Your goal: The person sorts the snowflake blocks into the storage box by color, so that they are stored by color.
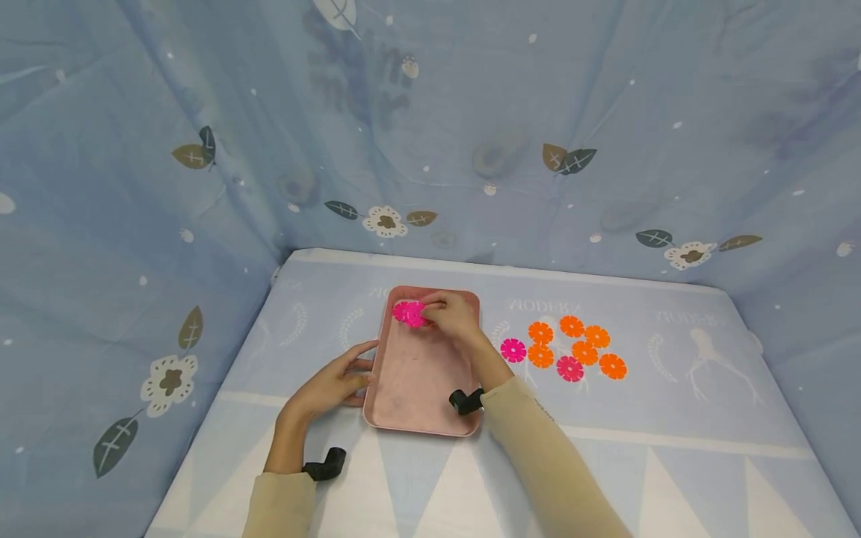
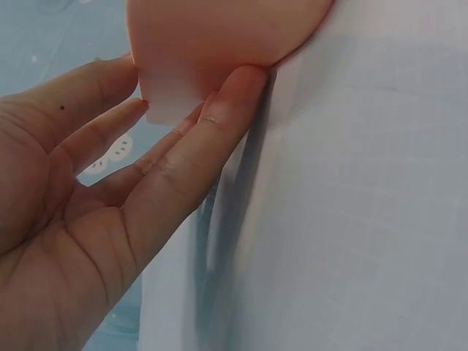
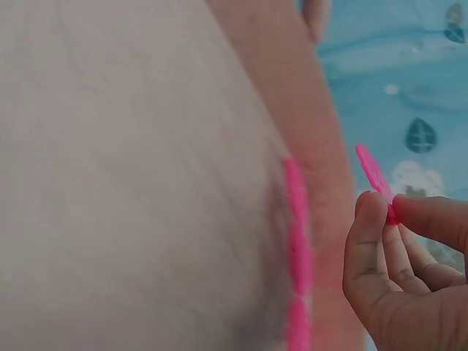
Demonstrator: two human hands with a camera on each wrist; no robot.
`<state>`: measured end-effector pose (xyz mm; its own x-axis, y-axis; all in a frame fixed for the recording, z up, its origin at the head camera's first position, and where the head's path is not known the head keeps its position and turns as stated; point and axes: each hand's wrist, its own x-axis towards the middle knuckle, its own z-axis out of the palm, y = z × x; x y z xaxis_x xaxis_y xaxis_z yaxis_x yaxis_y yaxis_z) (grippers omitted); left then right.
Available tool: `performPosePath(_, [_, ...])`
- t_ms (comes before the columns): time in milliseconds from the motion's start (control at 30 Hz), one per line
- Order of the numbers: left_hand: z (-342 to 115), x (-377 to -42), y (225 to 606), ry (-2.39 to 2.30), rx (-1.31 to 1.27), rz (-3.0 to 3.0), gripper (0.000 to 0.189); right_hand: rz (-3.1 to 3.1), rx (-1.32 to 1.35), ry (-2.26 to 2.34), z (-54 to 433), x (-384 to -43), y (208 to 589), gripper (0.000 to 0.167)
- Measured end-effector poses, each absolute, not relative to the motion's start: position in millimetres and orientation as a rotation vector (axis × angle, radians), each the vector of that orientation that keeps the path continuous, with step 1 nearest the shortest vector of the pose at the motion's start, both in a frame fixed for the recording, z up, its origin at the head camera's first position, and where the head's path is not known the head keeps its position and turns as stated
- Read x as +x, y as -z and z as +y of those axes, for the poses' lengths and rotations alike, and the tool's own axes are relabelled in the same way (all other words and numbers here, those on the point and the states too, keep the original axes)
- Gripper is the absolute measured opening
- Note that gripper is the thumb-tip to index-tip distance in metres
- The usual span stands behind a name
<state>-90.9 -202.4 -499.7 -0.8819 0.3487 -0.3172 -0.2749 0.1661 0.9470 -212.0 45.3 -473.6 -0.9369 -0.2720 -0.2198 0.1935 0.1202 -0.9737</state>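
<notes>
- Head view, far left: the person's left hand has its fingers spread, the tips touching the left edge of a rectangular salmon-pink tray with rounded corners (the left wrist view shows them against its side wall).
- That tray lies on a worktop covered in pale blue and white printed cloth, near its far edge.
- Near the tray's far left corner lies a hot-pink, flower-edged flat disc.
- Just beside it, over the tray, the right hand pinches a second thin hot-pink disc between thumb and finger, well apart from the left hand.
- Right of the tray's right edge, on the worktop, lie two loose pink discs and six bright orange notched discs, the nearest pink one leftmost.
</notes>
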Motion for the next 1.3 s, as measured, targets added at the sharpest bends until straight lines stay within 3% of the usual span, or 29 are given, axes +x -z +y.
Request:
performPosePath(300, [-201.3,-89.7,498.0,-1.761,0.078,1.979,0.064,1.912,0.026,1.888,28.3,-206.6,499.5,0.024])
performPosePath(600, [-200.8,-89.5,495.8,-1.754,0.079,1.983,0.064,1.904,0.006,1.866,24.9,-199.2,499.6,0.026])
performPosePath(967, [-201.4,-91.8,500.5,-1.753,0.060,1.992,0.064,2.218,-0.147,1.571,36.0,-192.0,478.4,0.031])
performPosePath(1300, [-200.8,-92.4,500.9,-1.738,0.047,2.001,0.063,2.137,-0.244,1.809,76.3,-182.8,450.3,0.027])
